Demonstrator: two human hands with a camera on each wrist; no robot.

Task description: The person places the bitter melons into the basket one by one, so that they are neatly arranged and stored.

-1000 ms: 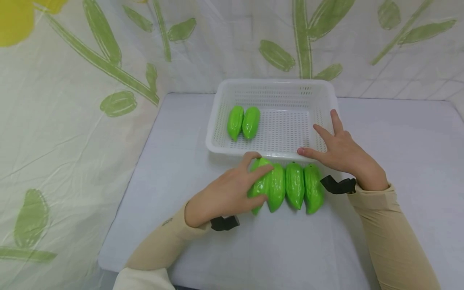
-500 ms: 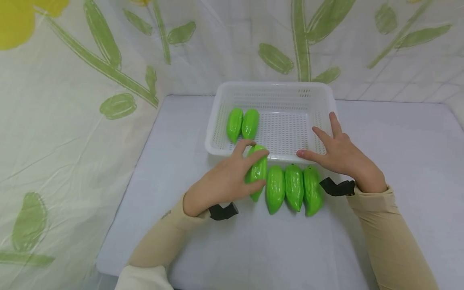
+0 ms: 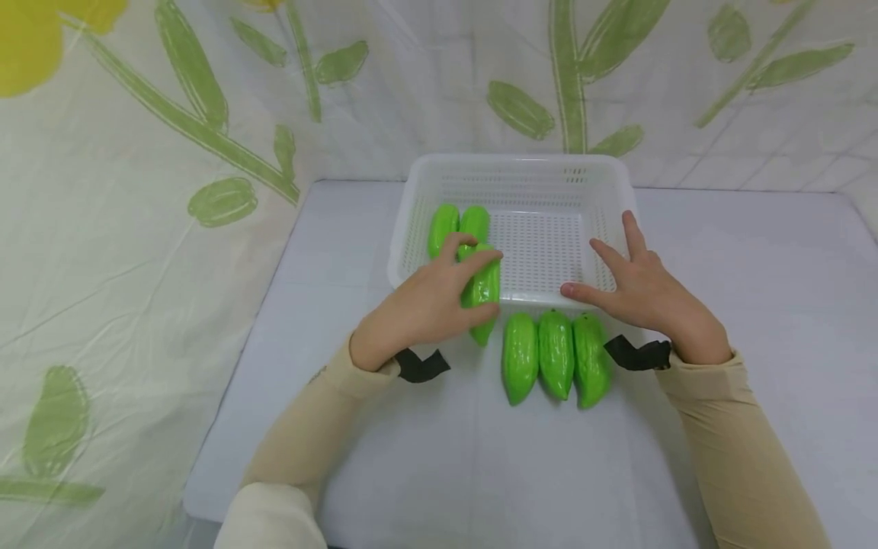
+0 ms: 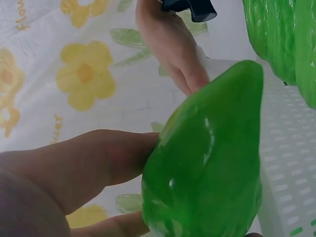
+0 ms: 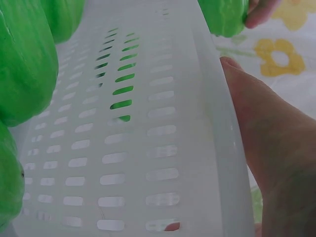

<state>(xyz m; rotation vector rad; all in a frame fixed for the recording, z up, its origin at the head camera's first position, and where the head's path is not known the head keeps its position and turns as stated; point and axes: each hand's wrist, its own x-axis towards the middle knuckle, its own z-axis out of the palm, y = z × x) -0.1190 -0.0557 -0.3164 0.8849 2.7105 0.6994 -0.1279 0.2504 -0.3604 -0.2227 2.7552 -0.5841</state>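
Note:
In the head view my left hand [image 3: 439, 293] holds a glossy green fruit [image 3: 484, 290], long and tapered to a point, above the front rim of a white plastic basket [image 3: 535, 299]. The left wrist view shows the thumb and fingers against the sides of this fruit [image 4: 207, 158]. Spread over the basket's front right corner is my right hand [image 3: 645, 290], its thumb touching the front rim and its fingers fairly straight. Two similar fruits, a left one [image 3: 443, 227] and a right one [image 3: 475, 219], lie inside at the left, partly covered by my left hand.
In front of the basket, three more green fruits stand side by side on the white table [image 3: 480, 473]: a left one [image 3: 521, 358], a middle one [image 3: 556, 354] and a right one [image 3: 592, 362]. A flower-printed cloth [image 3: 411, 91] hangs behind the table.
My left hand has lifted the leftmost fruit from the row and carried it forward over the basket's front rim. The right hand has stayed at the basket's corner.

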